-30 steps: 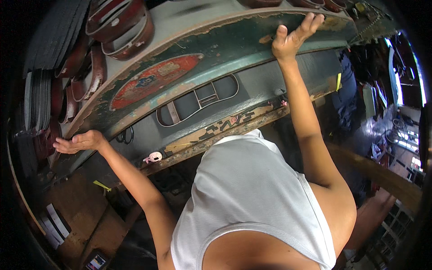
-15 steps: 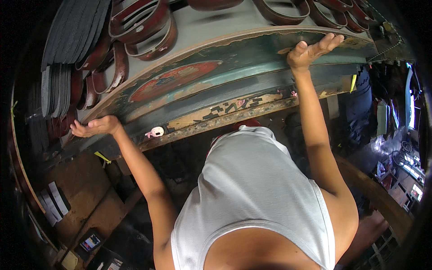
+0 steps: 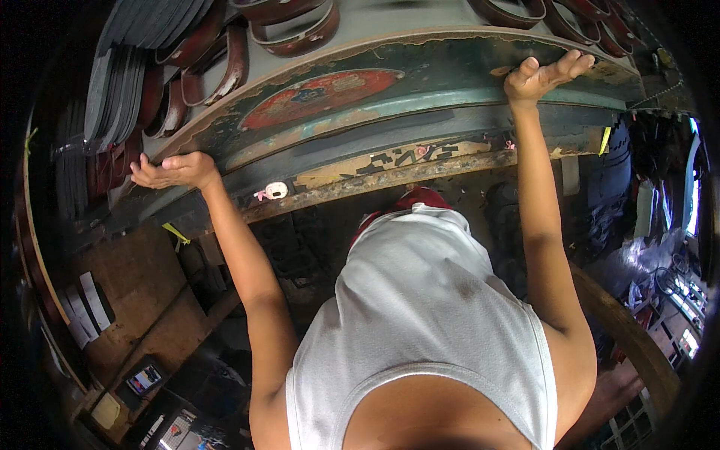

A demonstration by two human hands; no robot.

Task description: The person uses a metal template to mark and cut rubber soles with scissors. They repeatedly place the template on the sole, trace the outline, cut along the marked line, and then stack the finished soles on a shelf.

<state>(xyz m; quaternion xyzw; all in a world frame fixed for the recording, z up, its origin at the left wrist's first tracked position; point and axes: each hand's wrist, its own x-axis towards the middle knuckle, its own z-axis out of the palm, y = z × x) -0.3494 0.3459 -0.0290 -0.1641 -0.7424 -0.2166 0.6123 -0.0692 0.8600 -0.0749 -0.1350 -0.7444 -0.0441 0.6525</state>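
A long dark green machine panel (image 3: 457, 79) with a raised red oval plate (image 3: 322, 95) spans the space before me. My left hand (image 3: 180, 170) is at its left end, fingers stretched out together. Over at the right end is my right hand (image 3: 546, 79), its palm turned up and fingers extended against the panel's upper part. Neither hand holds anything that I can see. On the grey surface above the panel stand several dark red band-shaped metal loops (image 3: 300, 34). Their far parts are cut off by the picture's edge.
Stacks of grey strips (image 3: 120, 94) stand at the upper left. A small white and pink device (image 3: 276, 190) sits on the lower ledge (image 3: 330, 196). Yellow ties (image 3: 177, 233) hang at both ends. A brown board with pale strips (image 3: 94, 300) and a phone-like screen (image 3: 144, 379) are lower left.
The whole view has shifted a little, so the panel and loops appear slightly higher and further right. Both hands keep their places at the panel's ends, with fingers still stretched out.
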